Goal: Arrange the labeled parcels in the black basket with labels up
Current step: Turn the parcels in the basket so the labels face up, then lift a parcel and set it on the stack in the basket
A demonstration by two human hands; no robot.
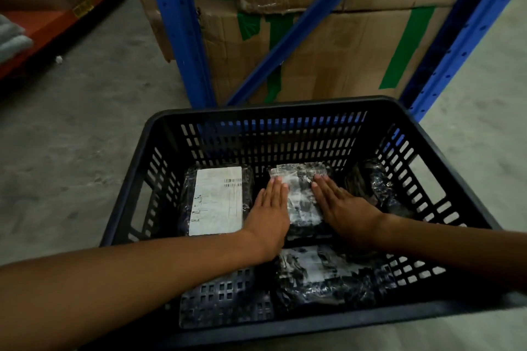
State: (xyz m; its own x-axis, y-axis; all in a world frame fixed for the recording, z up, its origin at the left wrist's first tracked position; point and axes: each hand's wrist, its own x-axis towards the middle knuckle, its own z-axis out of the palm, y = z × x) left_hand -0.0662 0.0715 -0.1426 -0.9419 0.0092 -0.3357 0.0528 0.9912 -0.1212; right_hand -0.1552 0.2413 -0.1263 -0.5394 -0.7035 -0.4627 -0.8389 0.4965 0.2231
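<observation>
A black slotted basket [273,107] stands on the floor with several plastic-wrapped parcels inside. The far-left parcel [218,202] lies flat with its white label up. The middle parcel [302,194] also shows a pale label under shiny wrap. My left hand [271,208] lies flat on its left edge, fingers straight. My right hand [339,205] lies flat on its right edge. Another parcel [319,273] with a wrinkled label lies nearer me. A dark parcel [373,188] leans at the right wall, with no label showing.
Blue rack uprights [176,25] and a diagonal brace [308,23] stand right behind the basket, with stacked cardboard boxes [328,45] inside the rack. An orange shelf [57,23] runs at the left. Grey concrete floor [85,137] surrounds the basket.
</observation>
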